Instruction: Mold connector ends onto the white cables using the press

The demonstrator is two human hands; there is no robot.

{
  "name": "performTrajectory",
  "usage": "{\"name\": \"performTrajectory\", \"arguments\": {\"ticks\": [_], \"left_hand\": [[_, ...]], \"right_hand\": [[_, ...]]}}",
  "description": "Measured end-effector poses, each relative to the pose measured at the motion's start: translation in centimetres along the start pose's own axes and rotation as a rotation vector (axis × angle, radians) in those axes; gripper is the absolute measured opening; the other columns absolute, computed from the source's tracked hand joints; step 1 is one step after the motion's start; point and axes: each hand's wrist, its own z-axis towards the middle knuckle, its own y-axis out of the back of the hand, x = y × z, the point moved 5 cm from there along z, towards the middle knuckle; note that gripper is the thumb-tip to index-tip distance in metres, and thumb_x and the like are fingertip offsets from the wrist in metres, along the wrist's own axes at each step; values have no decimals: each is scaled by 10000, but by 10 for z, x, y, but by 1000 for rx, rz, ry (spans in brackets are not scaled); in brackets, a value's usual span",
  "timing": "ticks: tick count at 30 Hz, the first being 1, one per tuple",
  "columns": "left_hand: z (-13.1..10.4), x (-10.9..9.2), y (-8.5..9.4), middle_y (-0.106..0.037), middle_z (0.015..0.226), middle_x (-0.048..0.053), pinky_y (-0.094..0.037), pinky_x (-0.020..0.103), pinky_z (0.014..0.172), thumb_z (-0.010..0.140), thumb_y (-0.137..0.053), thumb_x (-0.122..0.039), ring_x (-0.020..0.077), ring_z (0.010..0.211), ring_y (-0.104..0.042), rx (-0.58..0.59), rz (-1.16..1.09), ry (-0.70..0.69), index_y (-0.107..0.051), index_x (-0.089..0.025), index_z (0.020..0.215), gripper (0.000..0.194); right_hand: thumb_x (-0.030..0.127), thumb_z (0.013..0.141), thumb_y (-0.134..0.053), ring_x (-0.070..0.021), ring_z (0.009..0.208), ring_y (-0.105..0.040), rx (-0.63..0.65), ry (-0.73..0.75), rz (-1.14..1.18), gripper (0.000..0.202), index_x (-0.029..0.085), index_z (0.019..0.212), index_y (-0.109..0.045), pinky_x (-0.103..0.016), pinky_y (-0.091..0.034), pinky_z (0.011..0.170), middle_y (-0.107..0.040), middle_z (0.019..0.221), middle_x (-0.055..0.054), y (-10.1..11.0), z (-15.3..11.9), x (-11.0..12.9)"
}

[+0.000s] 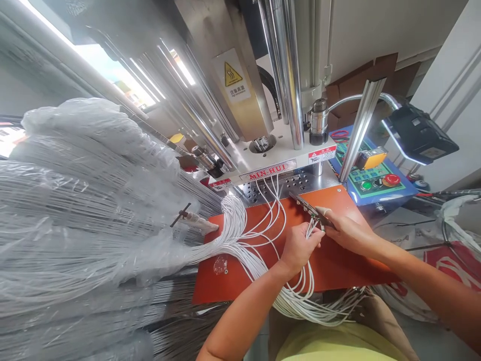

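Observation:
Over the orange-red board (338, 265), my left hand (298, 246) is closed on the ends of a few white cables (310, 228). My right hand (347, 233) grips a dark, narrow metal bar (305, 204) with small fittings along it. The cable ends meet the bar close to my right fingers; whether they are seated in it I cannot tell. A thick bundle of white cables (225, 244) comes in from the left and fans out across the board. Several other cables (277, 200) run up into the machine under its red-lettered plate (267, 171).
The press (248, 160) with steel columns stands just beyond the board. A control panel (379, 173) with green and red buttons is at right, below a black lamp (421, 133). Plastic-wrapped cables (93, 210) fill the left, beside a T-handled clamp (182, 214).

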Motion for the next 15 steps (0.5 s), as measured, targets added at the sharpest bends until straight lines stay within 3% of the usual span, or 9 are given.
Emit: {"name": "performTrajectory", "arguments": {"ticks": [6,15], "left_hand": [[0,-1,3,-599,540,-25,-408,233,596,801,-601,-292,106,524,-512,-1,25,11,-615,-169,634,208],[1,1,3,-595,531,-22,-395,218,552,784,-618,-293,99,502,-494,-34,7,40,-617,-167,637,194]], "right_hand": [[232,847,-463,-216,878,-648,-14,-34,-4,381,253,1221,-532,-335,-505,784,-689,1020,-34,4,-2,5],[197,880,-401,-236,991,-639,-33,-10,-87,482,254,1360,-399,-377,-488,872,-644,1156,-78,-5,-3,6]]}}
